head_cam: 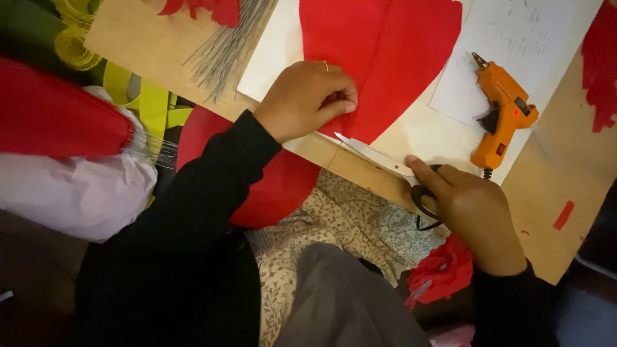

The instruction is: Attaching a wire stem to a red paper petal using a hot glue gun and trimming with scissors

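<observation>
Left hand (307, 99) pinches the red paper sheet (380, 58) flat on the bench (581, 193). Right hand (472, 212) grips scissors (385, 164), blades at the sheet's lower tip. Orange glue gun (502, 115) lies just beside, on white paper (514, 45).

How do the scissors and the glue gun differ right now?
The scissors are held in the right hand; the glue gun lies untouched on white paper. The scissors have pale blades and black handles; the glue gun is orange. The scissors point at the red paper, which the left hand pins. Both are over the wooden board.
</observation>
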